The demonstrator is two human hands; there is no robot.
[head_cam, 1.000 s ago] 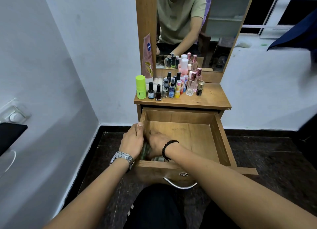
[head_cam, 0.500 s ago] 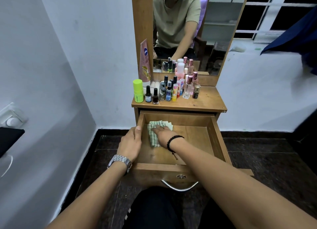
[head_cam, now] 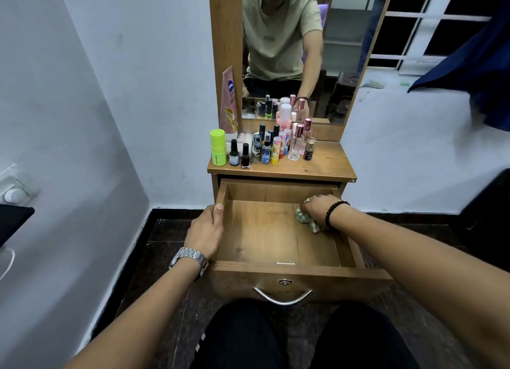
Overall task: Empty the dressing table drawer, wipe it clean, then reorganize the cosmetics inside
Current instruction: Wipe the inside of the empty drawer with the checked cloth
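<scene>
My left hand (head_cam: 205,232) grips the left wall of the emptied drawer (head_cam: 278,230) mid-frame while my right hand (head_cam: 320,210) bunches the soft, floppy cloth (head_cam: 305,217) in its right rear corner, easiest held scrunched; cosmetics (head_cam: 265,147) wait on the counter (head_cam: 325,164).

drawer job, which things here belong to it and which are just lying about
Job: drawer; cloth held in right hand; left hand on drawer's side; cosmetics on the tabletop.
Lying about: mirror; blue cloth; wall socket.
</scene>
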